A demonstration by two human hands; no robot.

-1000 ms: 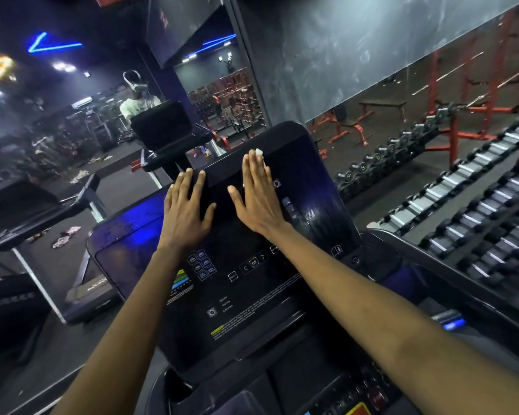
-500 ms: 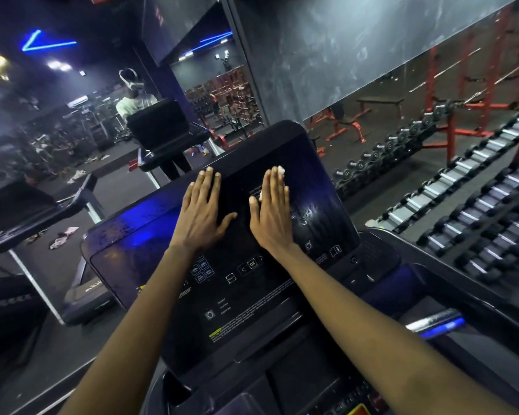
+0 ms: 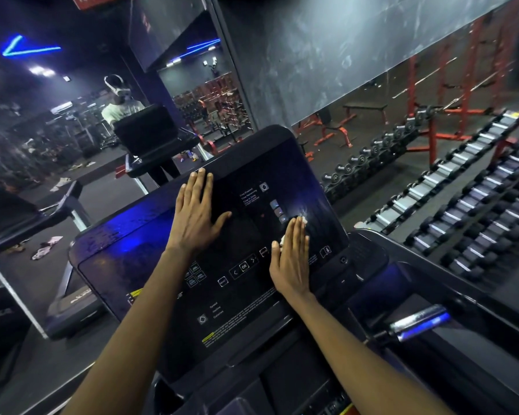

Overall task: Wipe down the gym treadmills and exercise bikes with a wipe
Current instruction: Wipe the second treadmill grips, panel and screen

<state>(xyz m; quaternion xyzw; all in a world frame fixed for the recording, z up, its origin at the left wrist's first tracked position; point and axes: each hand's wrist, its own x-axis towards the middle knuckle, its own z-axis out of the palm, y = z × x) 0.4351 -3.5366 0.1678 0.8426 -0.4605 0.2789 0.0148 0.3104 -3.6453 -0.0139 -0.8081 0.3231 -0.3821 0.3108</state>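
Note:
The treadmill's black glossy console panel [image 3: 150, 265] slopes up in front of me, with small white button icons across its middle. My left hand [image 3: 197, 217] lies flat on the panel's upper middle, fingers straight and reaching its top edge. My right hand [image 3: 291, 259] presses flat on the panel's lower right with straight fingers. A white wipe [image 3: 302, 220] is under that palm; only small bits show at the fingertips and beside the thumb. The surface around it looks wet and streaked.
A mirror wall ahead reflects the room, a second treadmill [image 3: 150, 139] and a person behind it. Dumbbell racks [image 3: 462, 205] run along the right, red benches and frames [image 3: 432, 115] beyond. A silver handrail grip [image 3: 417, 324] sits at the lower right.
My right hand has slid down and to the right across the panel with the wipe under it. My left hand has stayed flat near the top middle.

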